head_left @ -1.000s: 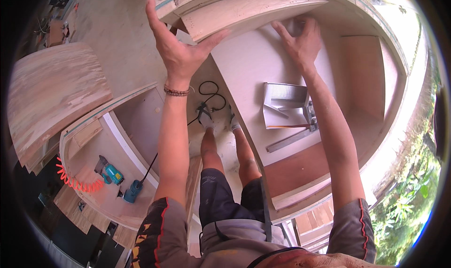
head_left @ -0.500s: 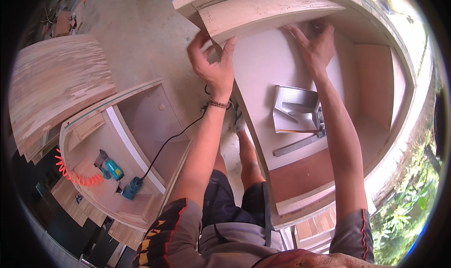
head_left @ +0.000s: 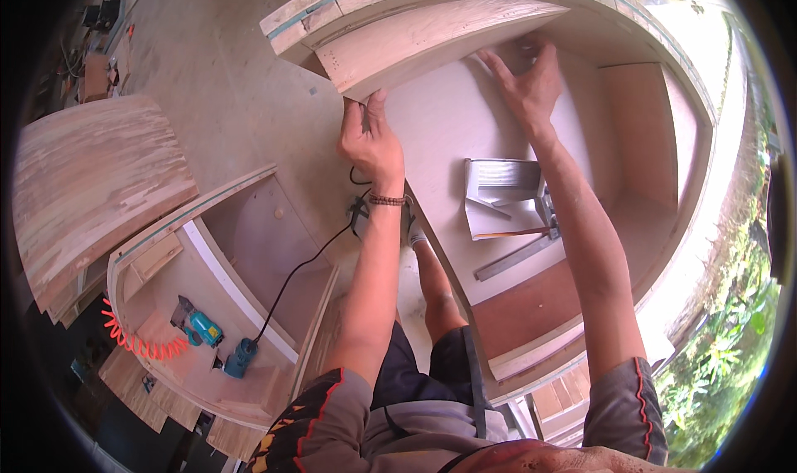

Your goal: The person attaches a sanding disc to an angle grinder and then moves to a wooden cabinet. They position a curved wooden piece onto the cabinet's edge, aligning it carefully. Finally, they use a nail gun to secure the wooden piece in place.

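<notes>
Two hands set a pale board inside a plywood cabinet

The left hand [head_left: 374,145] closes its grip on the near left edge of the pale board [head_left: 448,124], fingers curled over it just under the cabinet's [head_left: 689,83] top panel [head_left: 415,41]. The right hand [head_left: 531,83] lies open and flat, palm on the board's far upper part, fingers spread into the corner. The board stands inside the large plywood cabinet, leaning against its inner wall. Lower on the board rest a folded metal bracket [head_left: 498,195] and a grey bar [head_left: 515,257]. To the left, a smaller open cabinet [head_left: 249,224] holds two teal power tools [head_left: 199,324] and an orange coiled hose [head_left: 137,340]; a black cable [head_left: 299,265] runs across it.
</notes>
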Demonstrator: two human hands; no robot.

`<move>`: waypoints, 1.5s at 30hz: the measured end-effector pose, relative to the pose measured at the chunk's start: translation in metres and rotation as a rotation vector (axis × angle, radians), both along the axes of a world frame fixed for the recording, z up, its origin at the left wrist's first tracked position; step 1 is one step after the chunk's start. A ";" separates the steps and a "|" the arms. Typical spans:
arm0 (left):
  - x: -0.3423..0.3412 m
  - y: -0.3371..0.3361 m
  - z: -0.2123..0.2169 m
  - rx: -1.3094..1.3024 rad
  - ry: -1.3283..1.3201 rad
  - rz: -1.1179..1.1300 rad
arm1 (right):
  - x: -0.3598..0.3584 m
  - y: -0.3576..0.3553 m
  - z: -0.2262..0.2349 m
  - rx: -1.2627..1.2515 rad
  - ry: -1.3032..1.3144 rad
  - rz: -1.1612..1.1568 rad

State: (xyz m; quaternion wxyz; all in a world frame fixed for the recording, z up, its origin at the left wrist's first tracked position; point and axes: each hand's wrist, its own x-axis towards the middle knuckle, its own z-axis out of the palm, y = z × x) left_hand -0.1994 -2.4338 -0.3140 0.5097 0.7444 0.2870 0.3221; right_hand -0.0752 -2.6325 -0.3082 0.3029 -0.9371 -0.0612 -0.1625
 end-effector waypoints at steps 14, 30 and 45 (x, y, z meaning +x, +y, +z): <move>0.008 -0.009 -0.002 0.021 -0.035 0.083 | -0.002 0.002 0.002 0.011 0.000 0.030; 0.007 -0.009 -0.003 0.033 -0.043 0.095 | 0.000 0.001 -0.004 0.009 0.016 0.004; 0.004 -0.006 -0.004 -0.035 0.010 0.038 | -0.001 0.001 -0.003 0.045 0.043 0.006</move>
